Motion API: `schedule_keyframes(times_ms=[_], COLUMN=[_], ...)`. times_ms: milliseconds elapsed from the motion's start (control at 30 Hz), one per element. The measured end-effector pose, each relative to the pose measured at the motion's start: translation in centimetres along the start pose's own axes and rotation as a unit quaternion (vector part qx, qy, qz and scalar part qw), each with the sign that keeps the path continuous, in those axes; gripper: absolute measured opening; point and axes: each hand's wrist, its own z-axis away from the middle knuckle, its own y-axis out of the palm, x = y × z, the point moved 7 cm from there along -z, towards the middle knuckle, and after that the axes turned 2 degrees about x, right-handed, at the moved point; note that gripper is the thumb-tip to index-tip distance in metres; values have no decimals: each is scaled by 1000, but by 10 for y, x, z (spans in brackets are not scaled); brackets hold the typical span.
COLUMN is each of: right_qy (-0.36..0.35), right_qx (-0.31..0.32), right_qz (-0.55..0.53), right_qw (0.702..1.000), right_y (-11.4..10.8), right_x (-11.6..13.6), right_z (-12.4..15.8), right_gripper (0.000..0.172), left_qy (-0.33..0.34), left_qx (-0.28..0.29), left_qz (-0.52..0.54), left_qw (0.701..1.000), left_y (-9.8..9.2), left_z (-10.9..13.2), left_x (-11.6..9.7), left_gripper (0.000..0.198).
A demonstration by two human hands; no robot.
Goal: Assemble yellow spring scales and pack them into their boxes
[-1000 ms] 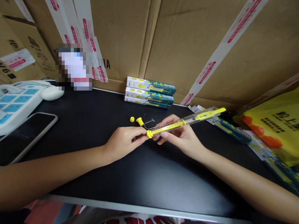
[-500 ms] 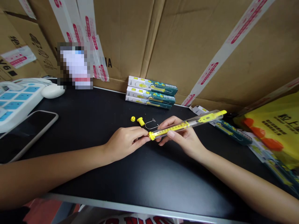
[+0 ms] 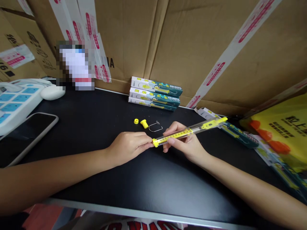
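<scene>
A tubular spring scale (image 3: 178, 134), clear with a yellow graduated insert, is held slanting up to the right above the black table. My right hand (image 3: 193, 147) is closed around the middle of its tube, thumb on the near side. The fingertips of my left hand (image 3: 130, 145) pinch the scale's lower left end by the yellow collar; what exactly they grip there is hidden. A yellow strip sticks out slightly past the tube's upper right end. Beyond my hands lie a small yellow ring (image 3: 136, 121), a yellow plug (image 3: 144, 124) and a bent wire hook (image 3: 155, 130).
Stacked spring scale boxes (image 3: 154, 97) stand at the back against a large carton (image 3: 124, 38). More such boxes (image 3: 240, 134) lie right, beside a yellow bag (image 3: 283, 127). On the left are a phone (image 3: 28, 137), a power strip (image 3: 21, 102) and a white mouse (image 3: 53, 92).
The spring scale's upper right end has dipped slightly and shifted left, and my right hand has moved a little with it. Both hands keep their hold.
</scene>
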Motion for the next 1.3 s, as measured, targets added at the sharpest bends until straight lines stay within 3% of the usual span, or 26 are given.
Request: schedule_keyframes(times_ms=[433,600,767,933,1133,1300], right_qy=[-7,11,51,71,81,79], right_qx=[15,6,20,-28,-32,-16], right_qz=[-22,-38,-109,-150,-156,-139], right_qw=[1000,999,993,986,984,987], right_y=[8,9,7,1,2,4], right_x=[-9,-17,-27,-32,-33,-32], right_z=[8,8,0,-5,-4,-4], right_gripper=[19,23,28,27,28,27], left_qy=[31,14,-62,-174,-204,-210], left_qx=[42,71,89,82,90,79], left_qz=[-42,-21,33,147,201,183], left_qw=[998,997,994,970,954,957], left_y=[6,10,10,11,17,15], left_z=[3,4,-1,-2,2,2], left_x=[-5,-1,5,14,20,22], left_gripper=[27,27,26,23,21,21])
